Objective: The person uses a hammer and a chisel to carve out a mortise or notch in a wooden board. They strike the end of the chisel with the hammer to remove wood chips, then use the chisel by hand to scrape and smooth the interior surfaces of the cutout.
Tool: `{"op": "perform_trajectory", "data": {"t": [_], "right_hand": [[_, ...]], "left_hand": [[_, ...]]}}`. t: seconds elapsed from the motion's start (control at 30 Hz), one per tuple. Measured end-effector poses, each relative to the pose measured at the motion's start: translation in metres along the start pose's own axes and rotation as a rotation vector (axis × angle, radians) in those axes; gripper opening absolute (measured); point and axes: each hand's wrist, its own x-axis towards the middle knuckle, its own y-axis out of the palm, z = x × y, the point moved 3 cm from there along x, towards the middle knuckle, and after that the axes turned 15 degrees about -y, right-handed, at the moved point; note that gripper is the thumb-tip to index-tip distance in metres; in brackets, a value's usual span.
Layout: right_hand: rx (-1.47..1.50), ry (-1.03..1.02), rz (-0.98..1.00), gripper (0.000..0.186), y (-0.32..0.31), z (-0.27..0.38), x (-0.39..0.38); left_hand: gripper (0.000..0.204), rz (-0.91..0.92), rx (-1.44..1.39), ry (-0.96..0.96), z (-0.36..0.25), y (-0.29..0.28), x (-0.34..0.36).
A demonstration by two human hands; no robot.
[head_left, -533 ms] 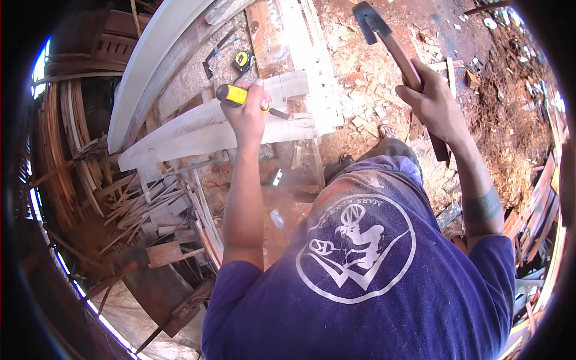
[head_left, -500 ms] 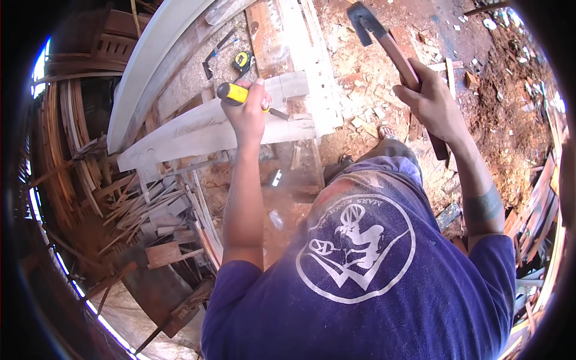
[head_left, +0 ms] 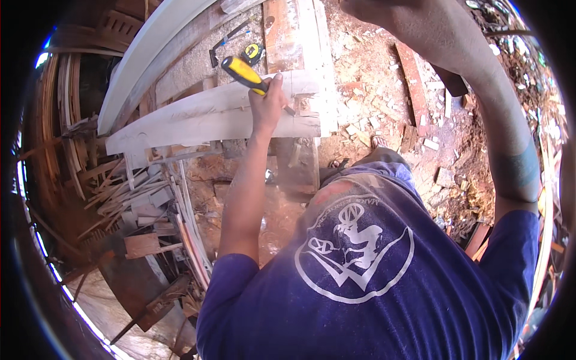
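My left hand (head_left: 269,107) is closed around a chisel (head_left: 243,72) with a yellow and black handle, low on the handle. The chisel leans, and its blade end reaches the right part of a pale, tapered board (head_left: 180,123); whether it bites into the wood I cannot tell. High at the upper right, my right hand (head_left: 414,30) is raised, its fingers partly cut off by the picture's edge. It grips a hammer, of which just the dark butt of the handle (head_left: 451,83) shows below the wrist; the head is out of view.
A yellow and black tape measure (head_left: 252,54) and a dark angled tool (head_left: 225,43) lie beyond the board. Another curved pale piece (head_left: 150,57) arcs at the upper left. Scrap sticks (head_left: 135,195) heap at left. A reddish plank (head_left: 411,84) lies among chips on the ground.
My right hand has swung the hammer up and toward the camera, taking its head out of view. My left hand has slid lower on the chisel, showing more of the handle. The view has shifted slightly.
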Motion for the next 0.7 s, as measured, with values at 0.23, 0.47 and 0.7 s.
{"op": "perform_trajectory", "data": {"t": [0.23, 0.47, 0.7], "right_hand": [[-0.084, -0.091, 0.059, 0.025, 0.021, -0.006, 0.007], [0.110, -0.163, 0.124, 0.025, 0.048, -0.032, 0.015], [0.079, 0.029, 0.086, 0.024, 0.035, -0.025, 0.026]], "left_hand": [[0.040, -0.098, 0.188, -0.037, -0.002, 0.018, 0.023], [0.027, -0.016, 0.153, -0.236, 0.001, 0.021, 0.046], [0.027, -0.004, 0.176, -0.291, 0.001, 0.019, 0.046]]}}
